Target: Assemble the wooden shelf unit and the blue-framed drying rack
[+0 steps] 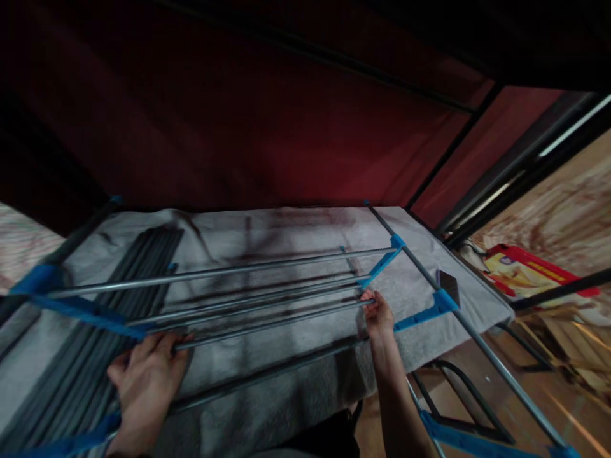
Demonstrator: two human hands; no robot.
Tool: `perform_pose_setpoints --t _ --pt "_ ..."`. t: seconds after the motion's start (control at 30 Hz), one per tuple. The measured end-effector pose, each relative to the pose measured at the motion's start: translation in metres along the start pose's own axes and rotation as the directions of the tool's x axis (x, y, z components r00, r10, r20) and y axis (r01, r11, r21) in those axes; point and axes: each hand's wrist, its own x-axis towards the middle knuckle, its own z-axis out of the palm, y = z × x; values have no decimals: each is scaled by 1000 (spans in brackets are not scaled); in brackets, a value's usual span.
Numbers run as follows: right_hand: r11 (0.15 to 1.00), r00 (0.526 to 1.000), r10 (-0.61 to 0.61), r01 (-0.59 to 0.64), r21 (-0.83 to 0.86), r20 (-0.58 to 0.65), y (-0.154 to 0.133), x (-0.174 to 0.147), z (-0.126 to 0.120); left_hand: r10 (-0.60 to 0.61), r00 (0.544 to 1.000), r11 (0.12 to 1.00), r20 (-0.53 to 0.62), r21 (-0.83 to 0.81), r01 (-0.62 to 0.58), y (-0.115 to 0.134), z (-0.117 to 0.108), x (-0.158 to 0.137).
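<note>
A thin grey metal tube [267, 328] lies crosswise between my two hands. My left hand [150, 372] is closed at its left end, next to a blue plastic connector [90, 313]. Its right end is pinched in the fingers of my right hand [379, 313], near a second blue connector [382, 267]. Just beyond, several similar tubes run parallel between the blue connectors, forming a rack-like frame. A long upright-side tube [422, 270] carries the right-hand connectors. Nearer to me, another crosswise tube [272, 374] passes below the held one.
A bundle of loose grey tubes [138, 273] lies at the left on the light cloth [296, 222] covering the table. A phone [449, 286] rests at the right edge. Beyond that are a red-and-yellow package [529, 270] and a dark-framed stool [465, 394]. Dark red fabric [267, 127] hangs behind.
</note>
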Motion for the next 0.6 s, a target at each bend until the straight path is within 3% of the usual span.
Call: perform_pose_setpoints --t 0.1,0.17,0.27,0.33,0.47,0.6 --pt "997 995 77 -78 -12 -67 10 4 -11 -96 993 995 66 24 94 -2 0 -1" --pt "997 996 78 -79 -25 -41 14 6 -20 -122 989 992 79 0 123 -6 0 -1" --pt "992 994 111 -112 -51 -17 15 14 -31 -121 990 992 75 35 118 -5 -5 -5" --pt "988 990 129 -132 -73 -53 13 19 -35 -105 985 991 138 102 91 1 -11 -7" --pt "983 988 106 -122 -138 -115 12 25 -37 -80 965 985 250 168 38 13 -20 -8" --pt "959 999 19 -30 -283 -41 14 17 -34 -76 950 992 302 123 40 13 -23 -7"
